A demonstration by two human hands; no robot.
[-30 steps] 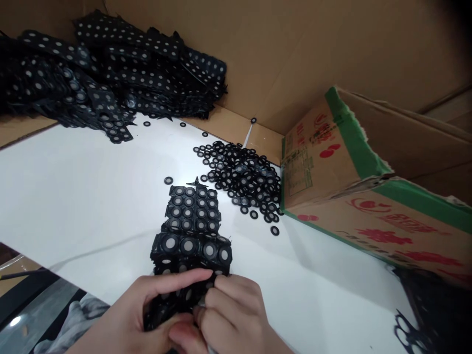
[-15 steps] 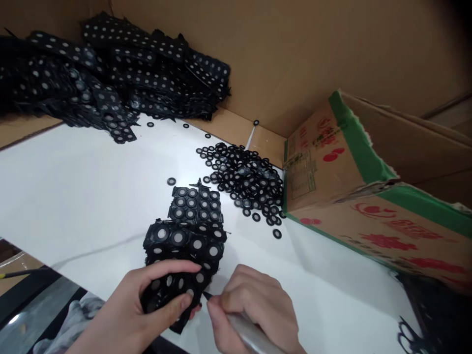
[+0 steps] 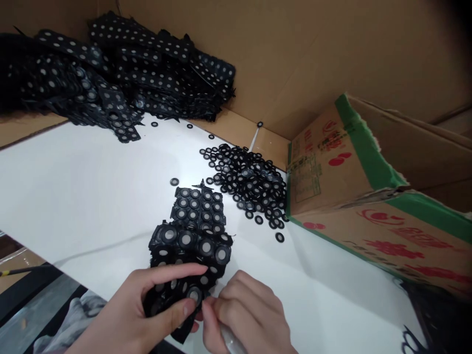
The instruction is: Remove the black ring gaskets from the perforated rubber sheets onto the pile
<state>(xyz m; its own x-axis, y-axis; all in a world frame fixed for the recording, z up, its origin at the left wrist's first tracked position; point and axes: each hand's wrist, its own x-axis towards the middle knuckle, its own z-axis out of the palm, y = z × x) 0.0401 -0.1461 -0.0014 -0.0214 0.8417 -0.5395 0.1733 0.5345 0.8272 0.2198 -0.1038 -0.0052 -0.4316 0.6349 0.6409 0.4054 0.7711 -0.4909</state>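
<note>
A black rubber sheet (image 3: pixel 173 295) studded with round grey-centred rings is pinched in the left hand (image 3: pixel 136 314), thumb on its near edge and forefinger laid across the top. The right hand (image 3: pixel 247 314) is closed around a slim pale tool (image 3: pixel 230 339), with its fingers (image 3: pixel 221 305) pressed together and its tip brought against one ring at the sheet's right edge, just beside the left thumb. To free a ring cleanly, the sheet is best kept taut and supported directly behind the ring being pushed, and the pressure kept on the ring's rim rather than the thin web, which looks likely to tear. Just beyond the fingers, more of the same sheets (image 3: pixel 197 216) lie flat on the white worktop (image 3: pixel 92 196). Farther off to the right, loose rings (image 3: pixel 250 184) are heaped against a cardboard box (image 3: pixel 350 196). Farthest, to the left, a large stack of sheets (image 3: pixel 110 83) rests against a cardboard wall (image 3: pixel 295 49).
</note>
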